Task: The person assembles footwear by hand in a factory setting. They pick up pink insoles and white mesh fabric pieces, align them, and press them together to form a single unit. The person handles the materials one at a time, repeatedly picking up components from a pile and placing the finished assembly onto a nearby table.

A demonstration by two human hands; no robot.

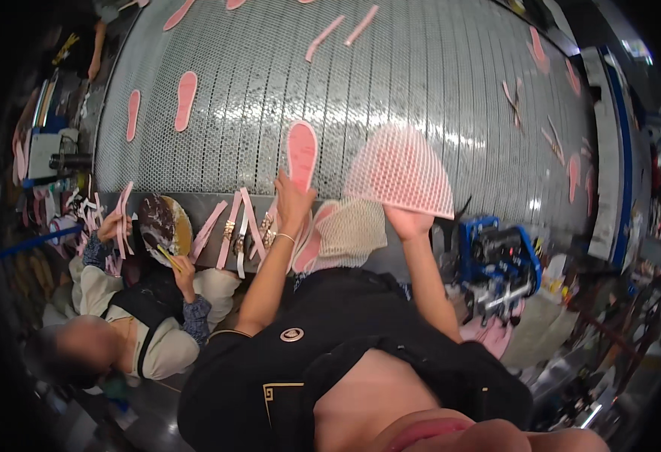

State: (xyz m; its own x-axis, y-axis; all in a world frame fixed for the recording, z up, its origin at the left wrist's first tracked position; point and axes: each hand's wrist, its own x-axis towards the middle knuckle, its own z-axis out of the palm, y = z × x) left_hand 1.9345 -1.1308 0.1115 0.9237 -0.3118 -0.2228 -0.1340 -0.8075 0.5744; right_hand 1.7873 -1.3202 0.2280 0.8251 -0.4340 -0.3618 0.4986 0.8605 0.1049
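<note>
My left hand (291,200) rests its fingers on the near end of a pink shoe insole (301,153) lying on the metal mesh conveyor belt (421,83). My right hand (409,222) holds up a white mesh sheet (400,171) by its lower edge; pink shows through the mesh. Below it a second beige mesh sheet (351,230) lies over another pink insole (312,245) at the belt's near edge.
Pink straps with buckles (234,226) hang over the belt's edge. More pink insoles (186,100) and strips (323,36) ride the belt. A seated person (131,324) at left holds pink strips (122,215) and a brush over a round dish (161,224). A blue machine (496,264) stands at right.
</note>
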